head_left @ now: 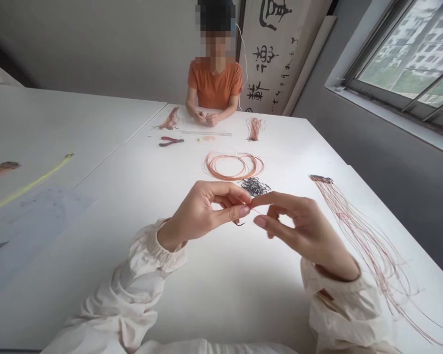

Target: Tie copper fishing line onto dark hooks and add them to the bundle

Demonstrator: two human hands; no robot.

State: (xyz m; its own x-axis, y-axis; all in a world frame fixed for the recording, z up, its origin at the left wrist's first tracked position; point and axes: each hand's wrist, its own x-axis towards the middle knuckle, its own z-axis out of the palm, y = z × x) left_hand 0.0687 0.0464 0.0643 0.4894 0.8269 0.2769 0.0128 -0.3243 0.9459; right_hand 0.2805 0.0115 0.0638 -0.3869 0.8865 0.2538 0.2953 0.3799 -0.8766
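My left hand (204,209) is closed in a pinch, thumb against fingers, on a small dark fish hook. The curved bend of the fish hook (239,224) shows beneath the fingertips; its shank is hidden. A thin reddish line (256,211) runs from that pinch towards my right hand (304,223). The right index fingertip reaches to the left fingertips, while the right thumb stands apart from it and the other fingers curl behind. Just beyond my hands lie a pile of dark fish hooks (256,186) and a coil of orange line (208,169).
A bundle of lines with hooks (349,219) stretches along the right side of the white table (221,295). Across sits a person in an orange shirt (214,83), near red-handled pliers (171,141), a ruler (206,133) and more line bundles (255,129). A plastic sheet (37,231) lies left.
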